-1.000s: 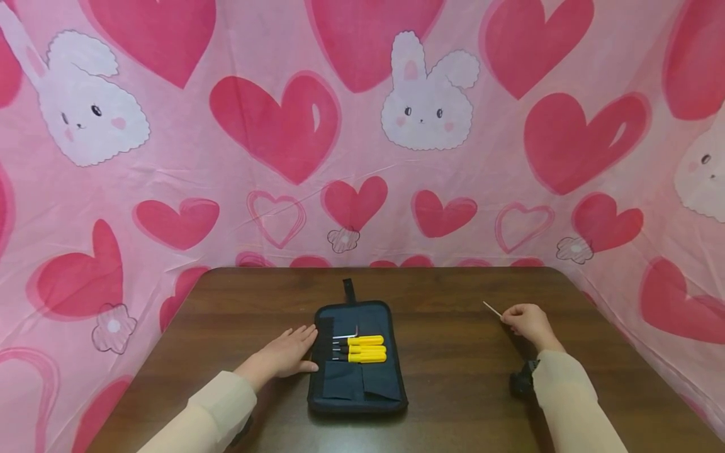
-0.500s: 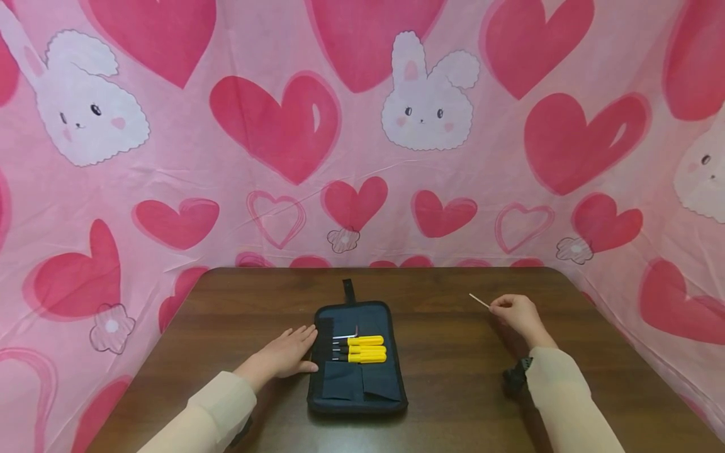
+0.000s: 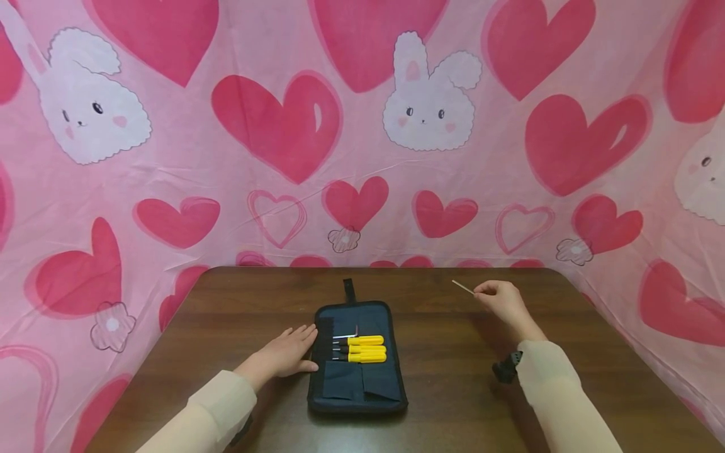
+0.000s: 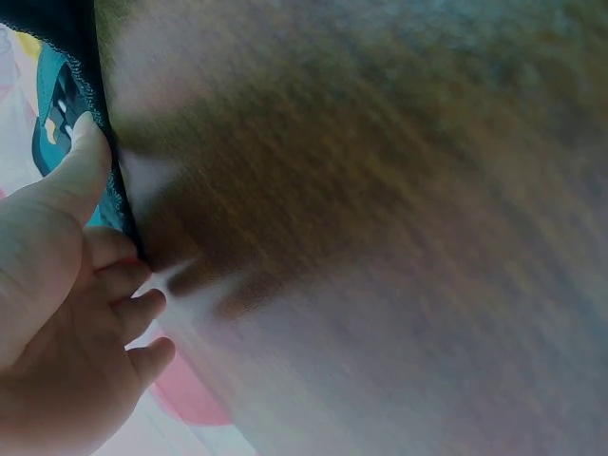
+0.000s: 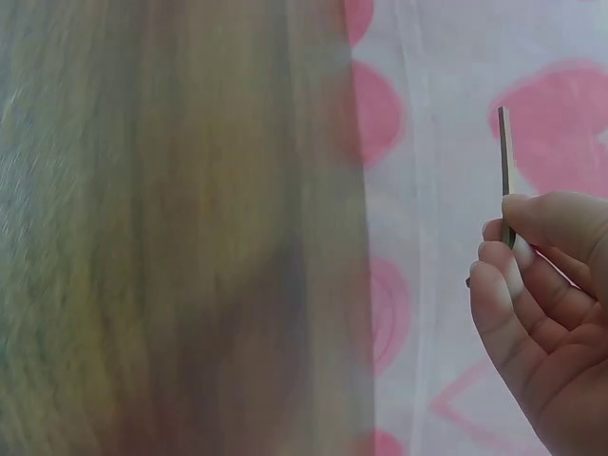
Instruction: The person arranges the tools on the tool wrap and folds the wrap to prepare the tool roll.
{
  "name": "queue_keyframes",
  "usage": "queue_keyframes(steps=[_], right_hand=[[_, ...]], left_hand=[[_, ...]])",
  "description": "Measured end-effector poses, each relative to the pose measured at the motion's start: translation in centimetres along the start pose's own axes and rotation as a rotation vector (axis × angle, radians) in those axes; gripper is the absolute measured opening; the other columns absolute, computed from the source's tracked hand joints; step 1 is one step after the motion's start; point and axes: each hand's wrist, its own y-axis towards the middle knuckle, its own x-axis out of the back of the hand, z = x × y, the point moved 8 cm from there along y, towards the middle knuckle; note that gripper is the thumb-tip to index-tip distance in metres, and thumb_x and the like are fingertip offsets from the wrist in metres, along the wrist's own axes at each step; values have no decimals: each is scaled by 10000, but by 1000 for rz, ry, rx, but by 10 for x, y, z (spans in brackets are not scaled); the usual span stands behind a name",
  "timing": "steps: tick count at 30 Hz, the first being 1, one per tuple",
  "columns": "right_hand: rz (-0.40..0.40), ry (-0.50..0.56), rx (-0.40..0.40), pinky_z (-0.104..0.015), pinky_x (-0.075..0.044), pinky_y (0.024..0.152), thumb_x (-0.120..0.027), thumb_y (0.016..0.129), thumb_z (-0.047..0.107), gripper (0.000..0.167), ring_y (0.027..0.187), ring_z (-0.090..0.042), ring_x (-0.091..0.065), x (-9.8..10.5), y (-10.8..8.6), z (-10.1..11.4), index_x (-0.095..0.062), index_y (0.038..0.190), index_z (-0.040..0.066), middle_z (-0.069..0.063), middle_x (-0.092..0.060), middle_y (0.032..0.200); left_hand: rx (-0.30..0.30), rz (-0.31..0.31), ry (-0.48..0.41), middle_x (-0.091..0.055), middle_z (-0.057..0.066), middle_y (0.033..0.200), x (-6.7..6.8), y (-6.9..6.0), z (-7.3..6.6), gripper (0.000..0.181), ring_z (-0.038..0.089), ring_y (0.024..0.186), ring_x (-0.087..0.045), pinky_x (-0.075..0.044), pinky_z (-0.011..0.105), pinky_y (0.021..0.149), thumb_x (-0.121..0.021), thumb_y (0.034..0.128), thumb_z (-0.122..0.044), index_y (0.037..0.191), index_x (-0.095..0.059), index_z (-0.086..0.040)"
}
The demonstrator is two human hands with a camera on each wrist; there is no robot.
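Note:
A black tool case (image 3: 342,382) lies open on the brown table. Several yellow-handled screwdrivers (image 3: 367,350) sit in its loops, with an L-shaped hex key (image 3: 344,336) above them. My left hand (image 3: 283,352) rests along the case's left edge, fingers extended. In the left wrist view the thumb (image 4: 84,157) lies over the case's stitched edge (image 4: 106,142). Out to the right, above the table, my right hand (image 3: 504,302) pinches a thin metal hex key (image 3: 463,287) between thumb and fingertips. In the right wrist view this hex key (image 5: 506,152) points up; its lower part is mostly hidden by the fingers.
A black strap (image 3: 348,290) extends from the case's far end. The wooden table (image 3: 442,377) reaches back to a pink curtain (image 3: 362,157) printed with hearts and rabbits. A small black device (image 3: 506,368) is on the right wrist.
My right hand has moved left and toward the table's far side, carrying the hex key. The left hand and the case have stayed in place.

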Motion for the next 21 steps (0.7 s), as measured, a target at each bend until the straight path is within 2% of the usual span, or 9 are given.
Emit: queue_keyframes(steps=[2,10,21], right_hand=[[3,-6,19,-320,-506,593,-605,879,94,168,732,-306,-627,-1,1,8,-651,963,-45,-189,-649,900],[-13,-6,96,-311,-528,585,-638,865,79,129,643,-148,-603,-7,6,36,-661,927,-32,-141,-657,847],[0,7,152,-327,-532,595,-646,858,78,116,674,-201,-629,-20,9,66,-670,928,-11,-120,-664,856]], left_hand=[[1,0,-4,-342,176,1425,0,0,0,730,328,1319,-275,-203,483,1058,-630,839,-416,1357,-397,43],[9,3,-10,-343,173,1425,0,-1,-1,732,326,1320,-274,-202,482,1059,-636,835,-415,1358,-399,39],[6,5,-5,-344,176,1424,0,-1,-2,731,328,1319,-276,-202,481,1059,-635,836,-414,1356,-400,42]])
